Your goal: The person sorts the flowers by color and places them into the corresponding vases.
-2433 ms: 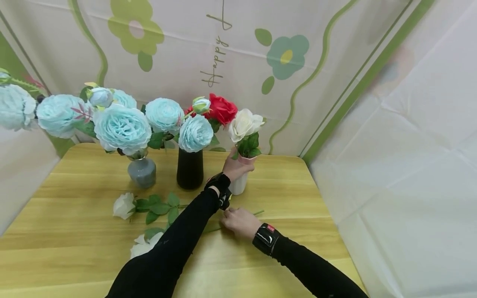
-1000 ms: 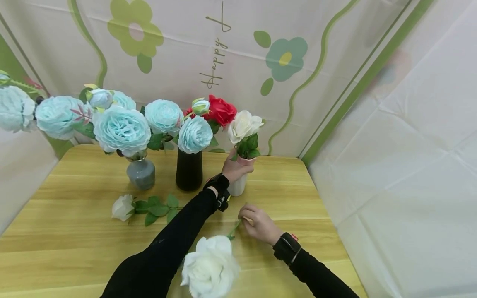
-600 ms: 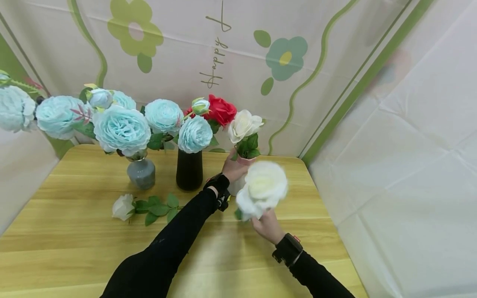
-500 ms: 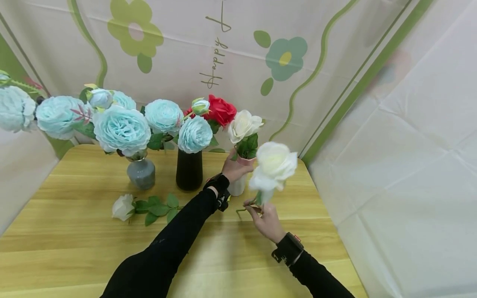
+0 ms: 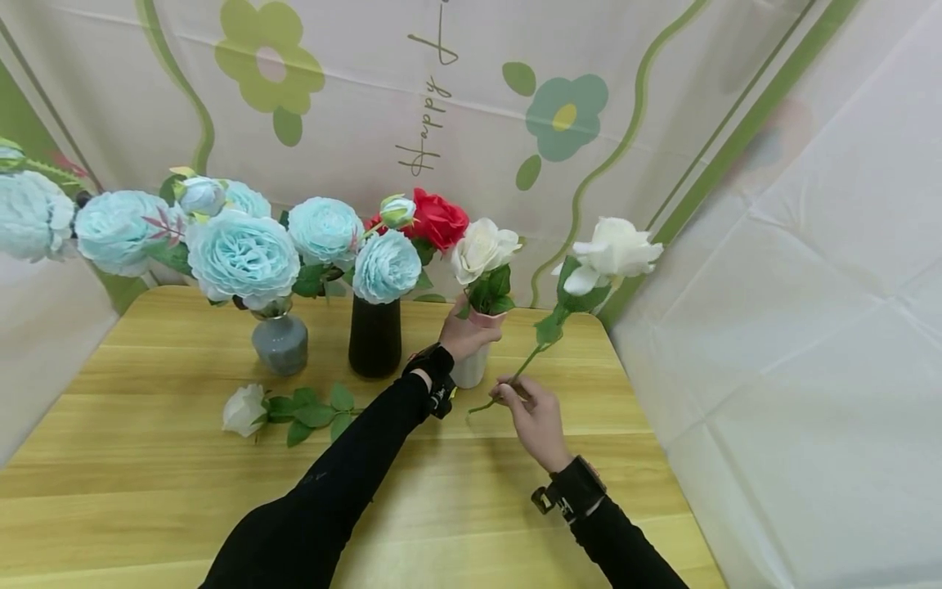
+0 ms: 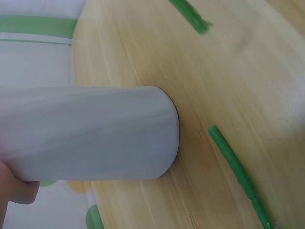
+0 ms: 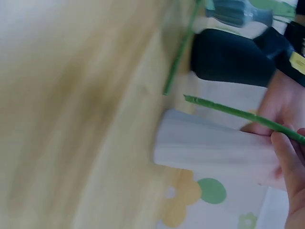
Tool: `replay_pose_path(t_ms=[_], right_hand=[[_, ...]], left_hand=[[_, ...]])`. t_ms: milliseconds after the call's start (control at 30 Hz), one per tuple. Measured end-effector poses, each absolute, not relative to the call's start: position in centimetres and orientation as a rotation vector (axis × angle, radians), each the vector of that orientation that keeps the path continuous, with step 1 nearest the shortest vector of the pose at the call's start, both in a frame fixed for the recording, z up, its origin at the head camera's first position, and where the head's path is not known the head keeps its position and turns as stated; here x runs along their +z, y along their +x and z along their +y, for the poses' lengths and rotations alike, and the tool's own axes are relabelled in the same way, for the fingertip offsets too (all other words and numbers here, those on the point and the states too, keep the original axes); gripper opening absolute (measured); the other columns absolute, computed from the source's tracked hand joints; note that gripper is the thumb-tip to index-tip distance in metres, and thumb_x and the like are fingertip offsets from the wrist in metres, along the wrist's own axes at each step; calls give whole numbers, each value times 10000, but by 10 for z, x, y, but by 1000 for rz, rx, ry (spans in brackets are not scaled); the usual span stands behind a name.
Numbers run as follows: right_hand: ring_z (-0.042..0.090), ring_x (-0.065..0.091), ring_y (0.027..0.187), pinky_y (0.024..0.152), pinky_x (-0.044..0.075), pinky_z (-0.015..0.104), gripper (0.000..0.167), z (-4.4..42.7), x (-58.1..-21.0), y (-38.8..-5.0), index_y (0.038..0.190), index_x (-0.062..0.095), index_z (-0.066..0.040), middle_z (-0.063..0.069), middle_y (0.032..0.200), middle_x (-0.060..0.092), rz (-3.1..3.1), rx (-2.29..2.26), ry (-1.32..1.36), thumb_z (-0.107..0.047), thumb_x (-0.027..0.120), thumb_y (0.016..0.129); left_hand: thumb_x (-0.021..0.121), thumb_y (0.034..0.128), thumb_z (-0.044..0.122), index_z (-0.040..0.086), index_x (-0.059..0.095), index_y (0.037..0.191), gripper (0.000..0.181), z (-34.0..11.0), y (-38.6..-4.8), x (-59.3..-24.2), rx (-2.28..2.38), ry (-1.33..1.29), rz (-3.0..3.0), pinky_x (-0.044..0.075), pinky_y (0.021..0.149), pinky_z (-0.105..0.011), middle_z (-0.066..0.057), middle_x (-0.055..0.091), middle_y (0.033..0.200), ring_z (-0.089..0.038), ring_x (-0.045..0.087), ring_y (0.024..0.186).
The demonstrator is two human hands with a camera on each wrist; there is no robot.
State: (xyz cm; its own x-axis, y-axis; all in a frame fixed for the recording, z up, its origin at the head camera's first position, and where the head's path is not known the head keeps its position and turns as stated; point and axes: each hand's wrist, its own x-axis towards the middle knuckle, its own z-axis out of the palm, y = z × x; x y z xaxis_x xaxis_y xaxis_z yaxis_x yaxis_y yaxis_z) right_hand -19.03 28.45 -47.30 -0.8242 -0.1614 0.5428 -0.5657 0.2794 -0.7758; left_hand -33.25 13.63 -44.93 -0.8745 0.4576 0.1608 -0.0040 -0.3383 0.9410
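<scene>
In the head view my left hand (image 5: 465, 334) grips a white vase (image 5: 471, 370) with a pink rim, which stands upright on the table. One white rose (image 5: 484, 249) with green leaves stands in it. My right hand (image 5: 539, 419) pinches the thin stem of a second white rose (image 5: 616, 249) between thumb and fingers. That bloom points up and right, and its bent stem end hangs beside the vase, outside it. The right wrist view shows the held stem (image 7: 238, 113) crossing in front of the vase. Two green stem ends appear in the left wrist view near the vase base (image 6: 157, 133).
A third white rose (image 5: 244, 411) lies on the wooden table (image 5: 147, 491), its stem end partly behind my left arm. Further left stand a black vase (image 5: 375, 335) and a grey vase (image 5: 281, 343), with light-blue and red flowers above them. A printed cloth (image 5: 353, 147) hangs behind.
The right hand has picked a white rose off the table and raised it. Its bloom has swung from the front edge up to the right of the vase. The left hand stays on the vase.
</scene>
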Motion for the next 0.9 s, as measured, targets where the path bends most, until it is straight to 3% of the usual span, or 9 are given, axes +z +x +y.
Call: replay_pose_path(t_ms=[33, 100, 233, 533, 767, 900], right_hand=[[411, 658, 889, 786, 562, 399, 165, 286, -473, -192, 1099, 625, 99, 250, 953, 661, -2191, 1570, 654, 113, 523, 970], [397, 661, 900, 792, 561, 388, 174, 289, -467, -194, 1118, 625, 86, 243, 957, 660, -2180, 1592, 642, 82, 506, 991], [365, 664, 908, 782, 565, 387, 181, 293, -456, -200, 1124, 624, 73, 225, 961, 655, -2121, 1652, 625, -8, 494, 1028], [325, 667, 893, 765, 569, 402, 248, 302, -451, -220, 1179, 609, 44, 198, 975, 650, -1917, 1781, 700, -132, 488, 1054], [357, 664, 911, 765, 563, 423, 339, 325, -474, -254, 1347, 413, 88, 253, 1034, 634, -1838, 1729, 714, 105, 439, 1009], [372, 667, 908, 788, 559, 436, 371, 322, -457, -257, 1355, 383, 41, 265, 1037, 633, -1734, 1826, 712, 74, 493, 1002]], left_hand=[[560, 929, 69, 126, 302, 1532, 658, 137, -333, -450, 2287, 588, 1596, 322, 935, -191, -60, 383, 1518, -159, 399, 1334], [666, 831, 68, 136, 338, 1511, 758, 138, -333, -453, 2052, 592, 2171, 407, 906, -237, -54, 477, 1441, -153, 489, 1238], [732, 795, 89, 148, 376, 1490, 782, 140, -332, -454, 2015, 542, 2288, 432, 958, -358, -50, 518, 1396, -193, 520, 1209], [776, 770, 87, 135, 416, 1460, 780, 139, -329, -451, 2019, 533, 2320, 439, 958, -353, -59, 547, 1357, -196, 533, 1186], [773, 775, 127, 129, 389, 1482, 805, 141, -329, -453, 2007, 444, 2300, 442, 964, -368, -73, 537, 1375, -216, 530, 1203], [751, 798, 114, 126, 338, 1515, 828, 140, -330, -453, 2042, 417, 2204, 430, 975, -362, -83, 505, 1415, -221, 501, 1248]])
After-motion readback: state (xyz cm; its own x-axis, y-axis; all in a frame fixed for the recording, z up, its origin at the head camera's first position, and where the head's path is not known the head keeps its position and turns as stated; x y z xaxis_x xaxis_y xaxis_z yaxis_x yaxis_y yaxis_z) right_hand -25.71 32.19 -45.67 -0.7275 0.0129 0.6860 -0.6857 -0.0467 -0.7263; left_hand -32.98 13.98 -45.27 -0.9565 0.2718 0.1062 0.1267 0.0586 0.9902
